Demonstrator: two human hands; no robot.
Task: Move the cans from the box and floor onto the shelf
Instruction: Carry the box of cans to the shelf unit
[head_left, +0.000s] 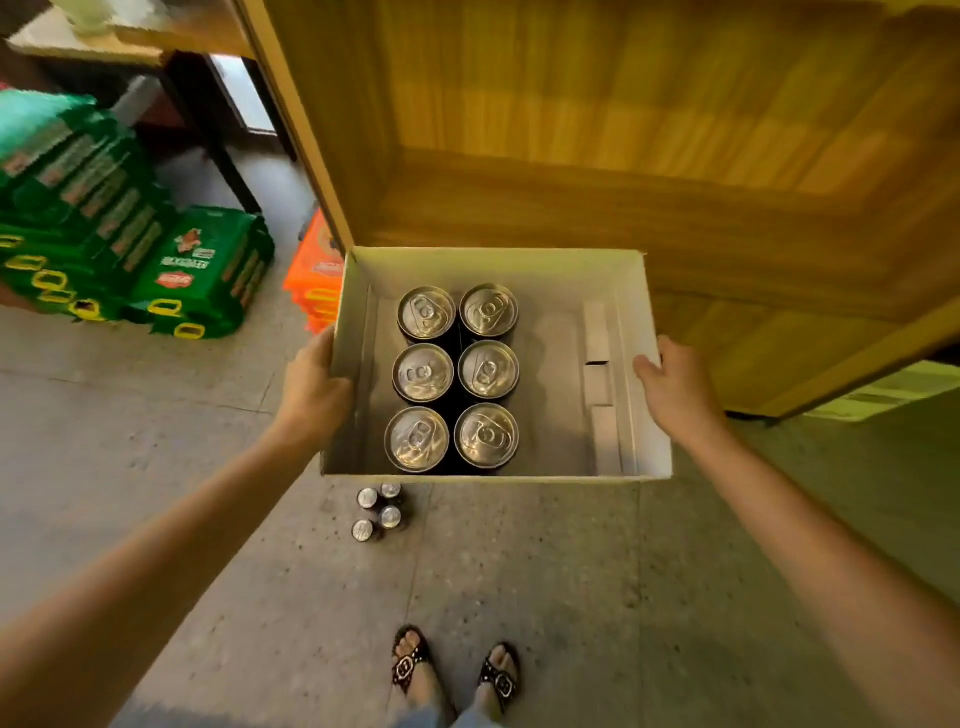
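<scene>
Clamped round the left wall, my left hand (311, 387) held the open white cardboard box (493, 260) clear of the grey floor (519, 571). Six silver-topped dark cans (453, 376) stood upright in its left half. My right hand (678, 387) gripped the right wall, thumb over the rim. Four matching cans (377, 512) stood on the floor below. The yellow wooden shelf (571, 197) lay just behind the box.

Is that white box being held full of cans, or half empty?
Partly empty. Six cans stand upright in two columns on the left side of the box; the right side shows only bare cardboard.
</scene>
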